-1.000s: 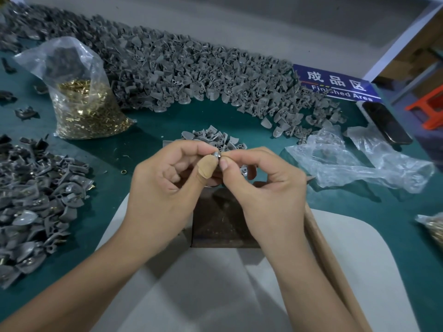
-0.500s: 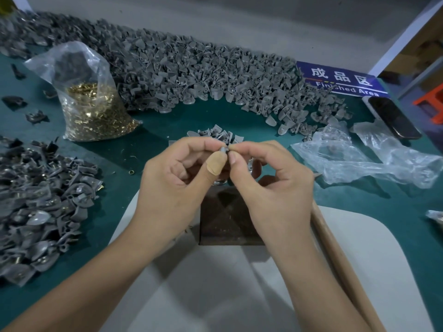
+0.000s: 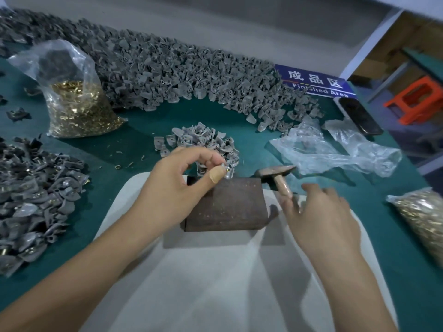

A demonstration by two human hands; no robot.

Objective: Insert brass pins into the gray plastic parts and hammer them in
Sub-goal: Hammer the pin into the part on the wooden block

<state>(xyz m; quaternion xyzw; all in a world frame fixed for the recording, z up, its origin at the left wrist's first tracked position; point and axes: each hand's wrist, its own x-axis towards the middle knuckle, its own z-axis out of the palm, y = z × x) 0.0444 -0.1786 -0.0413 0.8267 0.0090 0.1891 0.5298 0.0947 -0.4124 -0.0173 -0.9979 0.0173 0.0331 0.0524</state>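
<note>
Pale rounded board (image 3: 215,283) nearest, both forearms over it. Dark rusty rectangular metal block (image 3: 227,204) sits on the board between the hands. Left hand (image 3: 175,188), bandage on the thumb, pinches a small gray plastic part (image 3: 227,172) with a brass pin in it between thumb and forefinger, set at the block's far top edge. Right hand (image 3: 321,216) has fingers loosely spread around the wooden handle of a small metal-headed hammer (image 3: 275,173); blurred, can't tell if it actually grips. Hammer head is just right of the block's far corner.

Just beyond the left hand: small heap of gray plastic parts (image 3: 203,140). Left of the left hand: darker pile of gray parts (image 3: 31,200). Beyond the right hand: crumpled clear plastic bags (image 3: 335,149). Right of it: bag of brass pieces (image 3: 422,216). Far left: clear bag of brass pins (image 3: 76,106). Farthest: long bank of gray parts (image 3: 179,75), blue "Finished Area" sign (image 3: 314,82), black phone (image 3: 359,116), all on green table cover (image 3: 134,137).
</note>
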